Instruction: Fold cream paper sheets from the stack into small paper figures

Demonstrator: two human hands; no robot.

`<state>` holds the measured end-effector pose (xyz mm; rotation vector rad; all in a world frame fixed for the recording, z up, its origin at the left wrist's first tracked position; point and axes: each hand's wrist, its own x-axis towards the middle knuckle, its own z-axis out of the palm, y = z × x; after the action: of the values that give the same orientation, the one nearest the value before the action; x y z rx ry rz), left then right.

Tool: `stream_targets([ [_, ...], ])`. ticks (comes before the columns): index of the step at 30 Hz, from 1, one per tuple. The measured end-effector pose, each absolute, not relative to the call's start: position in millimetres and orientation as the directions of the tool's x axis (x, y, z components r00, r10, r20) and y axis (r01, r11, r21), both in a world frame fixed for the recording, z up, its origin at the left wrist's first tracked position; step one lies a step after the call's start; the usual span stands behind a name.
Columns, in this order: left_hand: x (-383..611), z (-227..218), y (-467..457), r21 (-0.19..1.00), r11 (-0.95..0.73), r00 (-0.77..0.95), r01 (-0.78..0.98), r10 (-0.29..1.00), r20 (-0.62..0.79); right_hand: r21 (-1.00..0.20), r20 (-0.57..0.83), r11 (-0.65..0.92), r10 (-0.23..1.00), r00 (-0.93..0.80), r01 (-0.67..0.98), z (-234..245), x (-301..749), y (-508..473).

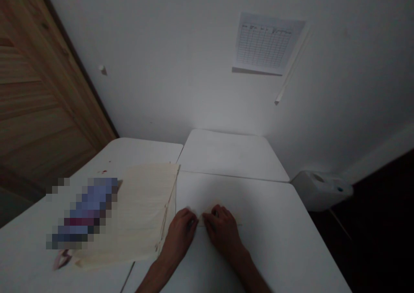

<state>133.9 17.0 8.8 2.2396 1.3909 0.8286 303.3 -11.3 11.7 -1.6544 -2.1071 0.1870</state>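
Note:
Close together over the white table (271, 224), my left hand (181, 229) and my right hand (224, 229) both have their fingers curled in a pinch. A small, thin, pale piece seems to lie between and under the fingertips, too faint to name. Its thin edge (239, 225) shows to the right of my right hand. To the left of my left hand lies a stack of cream sheets (145, 211) with uneven edges; paper or cloth, I cannot tell which.
A blurred-out bluish object (93, 206) overlaps the stack's left side, with a small pinkish loop (63, 258) below it. Seams divide the tabletops. A white plastic container (323, 191) stands beyond the right edge. A printed chart (265, 45) hangs on the wall; a wooden door (42, 90) is left.

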Motion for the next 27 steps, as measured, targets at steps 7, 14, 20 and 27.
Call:
stream_targets([
  [7, 128.4, -2.9, 12.5, 0.385, -0.633, 0.533, 0.672, 0.774, 0.342, -0.375, 0.252, 0.257, 0.953, -0.168, 0.891, 11.6, 302.3, -12.3],
  [14, 121.7, -12.8, 13.0, 0.223, -0.753, 0.66, 0.62, 0.653, 0.371, -0.372, 0.262, 0.251, 0.952, -0.158, 0.894, 9.6, 302.4, -12.5],
  [20, 115.7, -19.5, 13.0, 0.131, -0.779, 0.694, 0.613, 0.611, 0.381, -0.375, 0.257, 0.252, 0.953, -0.161, 0.892, 9.7, 302.1, -11.7],
  [27, 116.3, -21.1, 7.1, 0.016, -0.779, 0.721, 0.627, 0.588, 0.367, -0.369, 0.26, 0.253, 0.952, -0.162, 0.894, 9.2, 301.4, -11.9],
])
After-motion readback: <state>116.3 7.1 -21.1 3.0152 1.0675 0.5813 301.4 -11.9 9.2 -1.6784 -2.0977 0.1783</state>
